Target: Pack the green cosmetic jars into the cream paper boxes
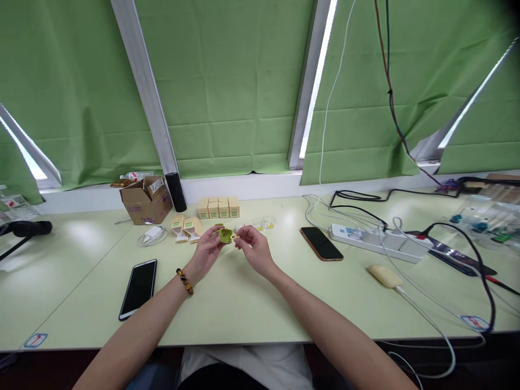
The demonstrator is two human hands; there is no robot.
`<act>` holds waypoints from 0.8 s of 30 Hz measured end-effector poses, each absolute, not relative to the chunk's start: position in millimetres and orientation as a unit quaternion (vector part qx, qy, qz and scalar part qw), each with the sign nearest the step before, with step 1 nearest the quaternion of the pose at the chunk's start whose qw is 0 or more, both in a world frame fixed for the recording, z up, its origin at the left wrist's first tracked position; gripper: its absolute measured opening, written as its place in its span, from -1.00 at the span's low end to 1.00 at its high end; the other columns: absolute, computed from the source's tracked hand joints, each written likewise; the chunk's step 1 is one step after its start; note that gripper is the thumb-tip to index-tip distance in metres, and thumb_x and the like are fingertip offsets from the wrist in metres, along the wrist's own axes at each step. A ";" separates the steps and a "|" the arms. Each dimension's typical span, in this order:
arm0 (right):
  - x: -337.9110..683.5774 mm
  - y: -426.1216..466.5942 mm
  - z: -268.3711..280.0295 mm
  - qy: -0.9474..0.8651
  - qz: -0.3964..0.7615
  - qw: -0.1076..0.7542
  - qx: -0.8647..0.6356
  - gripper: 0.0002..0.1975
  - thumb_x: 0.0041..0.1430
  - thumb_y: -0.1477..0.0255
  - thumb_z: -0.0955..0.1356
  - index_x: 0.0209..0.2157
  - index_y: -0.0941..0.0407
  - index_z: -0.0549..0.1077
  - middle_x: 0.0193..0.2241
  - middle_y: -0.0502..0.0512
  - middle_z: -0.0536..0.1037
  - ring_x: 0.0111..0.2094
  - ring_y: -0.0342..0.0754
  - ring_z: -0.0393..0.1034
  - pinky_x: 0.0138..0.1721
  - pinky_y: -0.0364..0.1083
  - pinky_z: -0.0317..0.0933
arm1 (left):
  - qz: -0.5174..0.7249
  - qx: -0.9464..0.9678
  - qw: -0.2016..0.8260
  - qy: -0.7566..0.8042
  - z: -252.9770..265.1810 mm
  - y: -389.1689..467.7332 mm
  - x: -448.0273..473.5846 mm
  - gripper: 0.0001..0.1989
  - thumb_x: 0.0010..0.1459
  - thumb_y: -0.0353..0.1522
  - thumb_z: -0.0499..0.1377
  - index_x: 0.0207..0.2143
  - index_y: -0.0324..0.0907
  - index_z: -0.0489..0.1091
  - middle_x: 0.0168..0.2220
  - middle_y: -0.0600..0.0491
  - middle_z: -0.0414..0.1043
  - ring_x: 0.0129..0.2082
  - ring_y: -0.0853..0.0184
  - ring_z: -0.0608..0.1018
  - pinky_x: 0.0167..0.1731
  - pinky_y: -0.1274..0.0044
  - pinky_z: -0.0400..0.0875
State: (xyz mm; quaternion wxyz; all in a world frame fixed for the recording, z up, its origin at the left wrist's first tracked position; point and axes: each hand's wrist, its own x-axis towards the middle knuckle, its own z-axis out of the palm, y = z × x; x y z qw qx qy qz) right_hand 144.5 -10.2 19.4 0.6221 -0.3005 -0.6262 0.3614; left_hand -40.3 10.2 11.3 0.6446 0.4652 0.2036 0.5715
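My left hand [206, 248] is closed around a small green case [225, 236], which looks hollow and faces up toward me. Beside it, the thumb and fingers of my right hand [255, 250] pinch a small pale-yellow piece [234, 236] at the case's right edge. Whether that piece is joined to the case I cannot tell. Small clear containers with yellow bits [268, 223] stand just beyond my right hand. Past my left hand are two opened cardboard boxes [192, 228], and a row of small closed tan boxes [218, 208] sits farther back.
A black phone [138, 288] lies left of my left forearm, another phone [322, 244] to the right. A white power strip [379, 241] with plugs and cables stretches across the right side, near a cream mouse-shaped device [384, 276]. A brown carton [147, 200] and black cylinder [176, 192] stand back left.
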 end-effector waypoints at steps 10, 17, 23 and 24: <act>149.1 -6.3 14.2 -0.727 0.125 0.609 -0.291 -0.85 0.34 0.47 0.34 -0.12 0.05 0.54 -0.26 0.13 0.59 -0.29 -0.02 0.49 -0.25 -0.02 0.43 | 0.562 0.486 0.640 0.198 9.9 7.7 -38.2 -0.59 0.10 -0.42 0.40 0.01 -0.18 0.48 -0.08 -0.04 0.56 -0.10 0.31 0.59 0.02 0.44 0.44; 152.7 -8.1 12.8 -0.776 -0.061 0.538 -0.323 -0.86 0.34 0.50 0.31 -0.17 0.10 0.51 -0.28 0.15 0.58 -0.30 0.00 0.46 -0.29 -0.04 0.33 | 0.546 0.511 0.636 0.194 10.0 3.9 -36.3 -0.57 0.11 -0.41 0.41 0.03 -0.16 0.45 -0.09 -0.03 0.53 -0.11 0.33 0.56 0.02 0.47 0.40; 152.7 -5.6 10.4 -0.779 -0.131 0.507 -0.345 -0.81 0.34 0.52 0.27 -0.21 0.10 0.53 -0.31 0.16 0.57 -0.32 0.02 0.39 -0.32 -0.01 0.23 | 0.527 0.518 0.644 0.199 13.5 -2.0 -33.5 -0.56 0.08 -0.40 0.43 0.01 -0.16 0.44 -0.11 -0.01 0.52 -0.11 0.33 0.56 -0.01 0.48 0.39; 152.5 -5.5 10.4 -0.780 -0.134 0.503 -0.348 -0.80 0.34 0.52 0.26 -0.21 0.09 0.54 -0.31 0.16 0.57 -0.32 0.02 0.37 -0.33 0.00 0.21 | 0.525 0.519 0.644 0.201 14.2 -2.9 -33.0 -0.56 0.07 -0.39 0.44 0.00 -0.16 0.44 -0.11 -0.01 0.52 -0.11 0.33 0.56 0.00 0.48 0.38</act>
